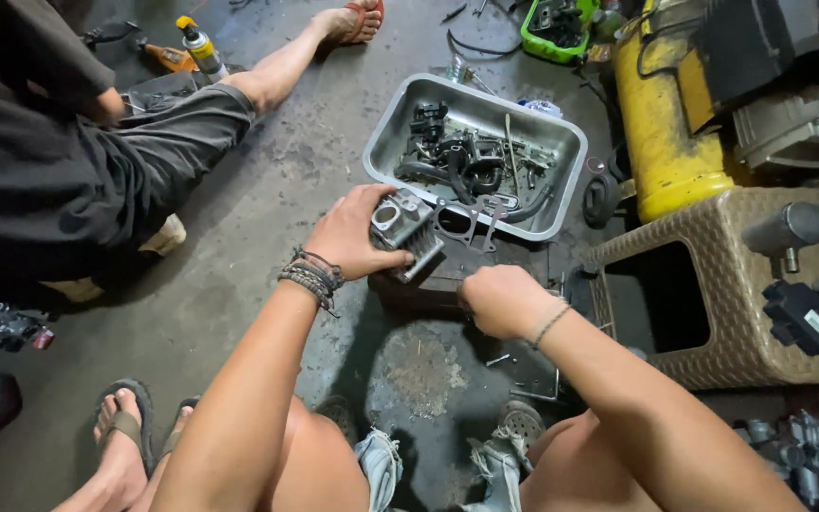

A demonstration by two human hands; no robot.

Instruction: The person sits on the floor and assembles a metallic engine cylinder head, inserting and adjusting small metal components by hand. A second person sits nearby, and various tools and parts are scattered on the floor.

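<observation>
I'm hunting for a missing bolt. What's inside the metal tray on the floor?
The metal tray holds a jumble of dark engine parts, black hoses and a thin rod. Small pieces underneath the pile are covered, so a bolt cannot be confirmed. The left hand grips a finned metal part beside it.

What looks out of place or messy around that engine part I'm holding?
Parts lie jumbled in the metal tray, and a thin gasket hangs over its near rim. Left hand grips the finned engine part; nothing looks spilled or broken.

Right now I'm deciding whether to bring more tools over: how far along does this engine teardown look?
Done: many small dark parts already lie in the metal tray. In hand: the left hand grips a finned grey engine part on a dark block; the right hand is closed beside it. Left: can't tell what remains attached.
</observation>
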